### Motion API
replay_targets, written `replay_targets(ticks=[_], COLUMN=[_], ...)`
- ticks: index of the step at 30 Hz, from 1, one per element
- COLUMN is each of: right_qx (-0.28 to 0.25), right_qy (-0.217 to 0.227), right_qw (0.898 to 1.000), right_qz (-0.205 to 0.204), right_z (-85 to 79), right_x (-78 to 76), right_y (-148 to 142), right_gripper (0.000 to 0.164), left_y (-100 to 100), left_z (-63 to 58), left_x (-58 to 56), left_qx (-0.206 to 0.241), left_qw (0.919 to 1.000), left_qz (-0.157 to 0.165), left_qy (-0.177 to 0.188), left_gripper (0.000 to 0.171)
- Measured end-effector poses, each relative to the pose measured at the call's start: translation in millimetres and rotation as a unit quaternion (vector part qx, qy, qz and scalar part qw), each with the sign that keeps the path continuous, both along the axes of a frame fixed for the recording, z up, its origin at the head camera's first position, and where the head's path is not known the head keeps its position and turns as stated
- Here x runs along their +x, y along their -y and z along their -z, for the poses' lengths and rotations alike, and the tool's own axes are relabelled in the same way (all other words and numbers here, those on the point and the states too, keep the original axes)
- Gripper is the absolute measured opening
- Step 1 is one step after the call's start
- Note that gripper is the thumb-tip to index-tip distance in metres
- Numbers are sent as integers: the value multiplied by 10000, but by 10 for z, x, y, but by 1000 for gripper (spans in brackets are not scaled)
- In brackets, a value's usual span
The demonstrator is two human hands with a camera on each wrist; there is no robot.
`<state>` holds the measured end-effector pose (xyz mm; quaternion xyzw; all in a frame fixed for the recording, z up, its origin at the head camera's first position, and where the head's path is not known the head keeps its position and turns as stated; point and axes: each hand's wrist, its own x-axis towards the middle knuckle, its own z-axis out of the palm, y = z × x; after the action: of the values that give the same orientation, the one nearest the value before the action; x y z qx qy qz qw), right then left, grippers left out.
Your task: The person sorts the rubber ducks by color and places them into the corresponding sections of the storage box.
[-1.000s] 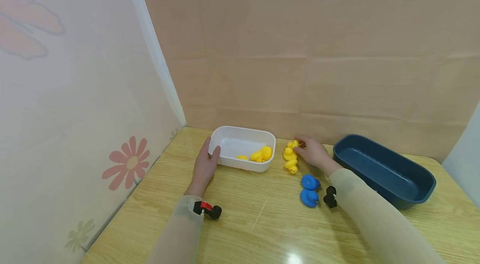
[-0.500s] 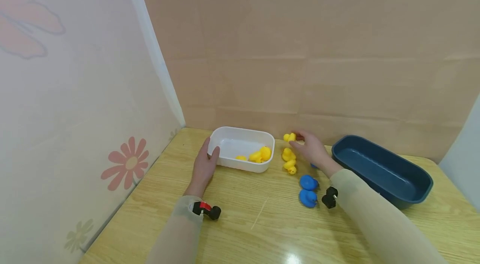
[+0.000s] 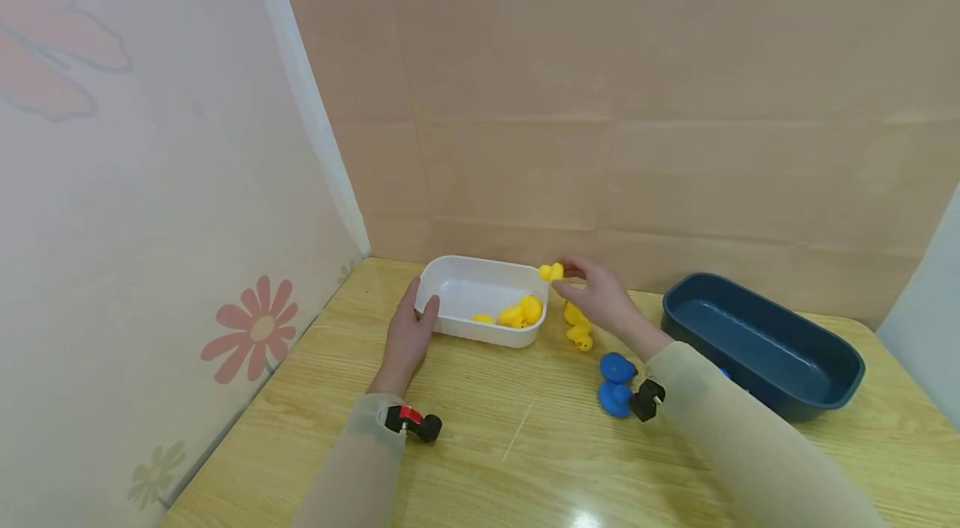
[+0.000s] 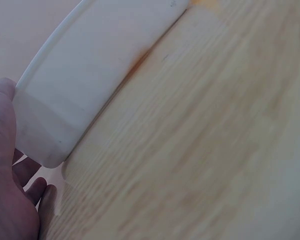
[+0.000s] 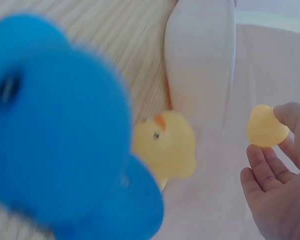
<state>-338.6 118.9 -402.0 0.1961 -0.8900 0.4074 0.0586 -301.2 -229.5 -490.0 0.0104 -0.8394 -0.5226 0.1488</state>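
In the head view my right hand [image 3: 600, 299] pinches a small yellow rubber duck [image 3: 552, 272] by the right end of a white tub [image 3: 472, 330]. The right wrist view shows this duck [image 5: 266, 131] between thumb and fingers, clear of the table. My left hand [image 3: 408, 336] grips the tub's left end, its thumb at the front rim; part of its fingers is hidden behind the wall. Several yellow ducks [image 3: 521, 312] lie inside the tub. More yellow ducks [image 3: 579, 335] are on the table beneath my right hand, partly covered by it.
Two blue rubber ducks [image 3: 616, 384] sit on the table near my right wrist; a blue duck [image 5: 65, 125] looms close in the right wrist view. A dark blue tub [image 3: 757, 336] stands at the right, behind my forearm. Brown paper [image 3: 510, 136] covers the back wall.
My right hand has lifted a yellow duck from the back of the row and carried it left to the white tub's edge. The left hand has stayed at the tub.
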Motion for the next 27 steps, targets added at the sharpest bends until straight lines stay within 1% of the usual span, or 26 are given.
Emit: replay_targets(ticks=[3, 7, 12, 20, 23, 27], right_qx=[-5, -138, -291, -399, -325, -138], right_qy=[-133, -154, -105, -185, -204, -177], right_qw=[9998, 9991, 9981, 9956, 9953, 9960], right_qz=[-178, -383, -537, -831, -890, -869], right_z=[-26, -28, -8, 53, 71, 92], right_x=[39, 76, 114, 167, 178, 189], right_y=[85, 179, 288, 476, 538, 607], right_gripper=[44, 47, 48, 46, 45, 44], left_y=[0, -6, -17, -10, -10, -15], left_z=[10, 2, -28, -37, -39, -36], left_x=[-12, -5, 7, 14, 16, 11], left_qx=[-22, -17, -9, -65, -58, -50], left_qw=[10000, 10000, 10000, 10000, 10000, 10000], left_qz=[-15, -42, -58, -62, -62, -63], left_qy=[-11, 32, 57, 35, 28, 30], left_gripper=[73, 74, 73, 72, 72, 72])
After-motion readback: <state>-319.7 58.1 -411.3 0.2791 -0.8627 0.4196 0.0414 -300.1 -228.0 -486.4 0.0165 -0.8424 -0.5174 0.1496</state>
